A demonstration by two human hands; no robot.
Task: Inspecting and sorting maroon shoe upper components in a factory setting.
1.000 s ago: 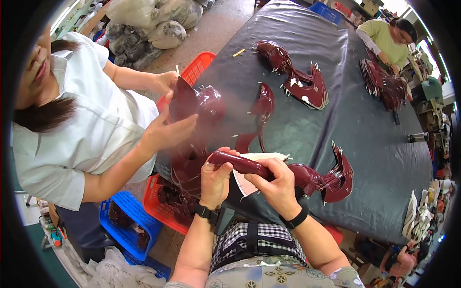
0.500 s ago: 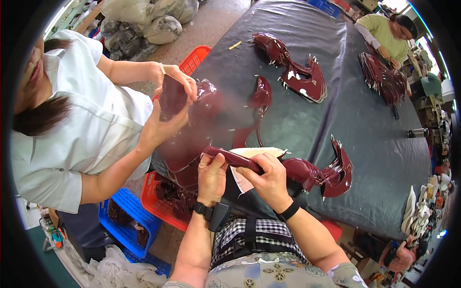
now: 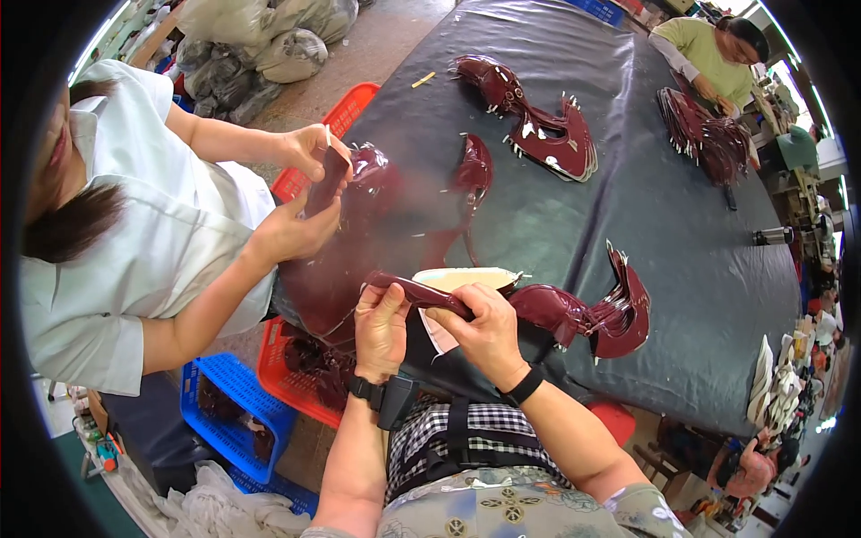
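Two hands meet at the near edge of a dark grey table cover (image 3: 628, 224). Left hand (image 3: 381, 327) and right hand (image 3: 484, 334) both grip one glossy maroon leather piece (image 3: 421, 294), a long narrow strip held level just above the table edge. Left fingers curl over the strip's left end, thumb pressed underneath. Right fingers are pressed together on top of the strip, pinching it against the thumb. A cream insole-shaped piece (image 3: 462, 278) lies directly behind the strip, partly hidden by it.

Surface: the cover is matte, creased, and sags at its near edge. Fanned stack of maroon pieces (image 3: 601, 314) sits just right of the right hand. A second stack (image 3: 538, 125) lies further back, a third (image 3: 708, 134) near the far right, and a single curved piece (image 3: 473, 170) between them.

Room: co-worker in a white shirt (image 3: 117, 242) stands at left, holding another maroon piece (image 3: 327, 175) in both hands. Orange crate (image 3: 345, 108) and blue crate (image 3: 224, 412) stand on the floor at left. Grey sacks (image 3: 269, 45) sit beyond. A person in a green top (image 3: 700, 45) works at the far end.
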